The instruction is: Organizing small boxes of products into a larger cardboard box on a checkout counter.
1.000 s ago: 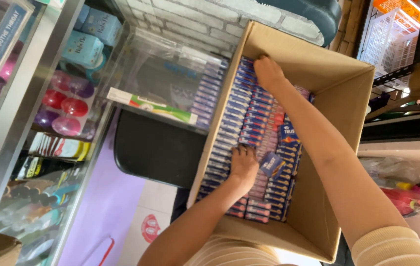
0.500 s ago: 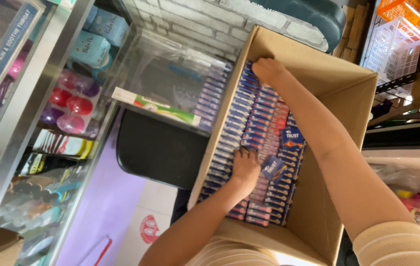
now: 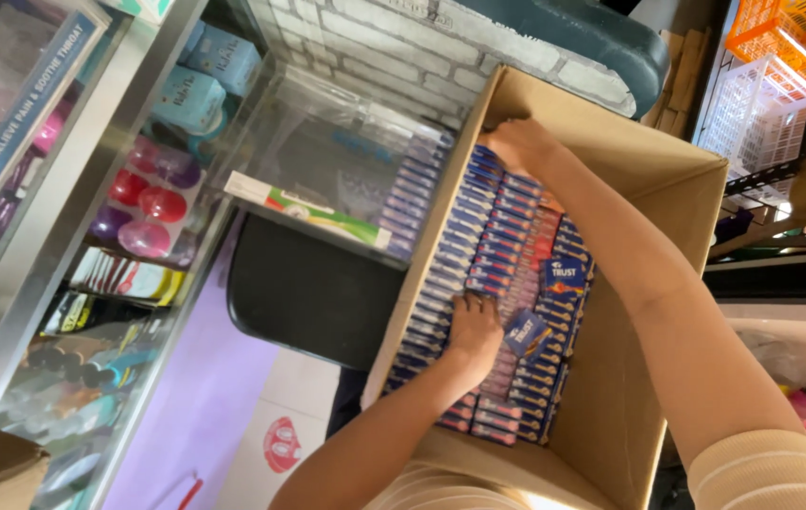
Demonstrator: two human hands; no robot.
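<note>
Shop shelves behind; cardboard box (image 3: 611, 397) packed, small blue packets (image 3: 479, 222).

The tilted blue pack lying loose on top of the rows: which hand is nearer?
Left. The left hand rests on the rows just beside the tilted pack; the right hand is at the box's far end.
</note>
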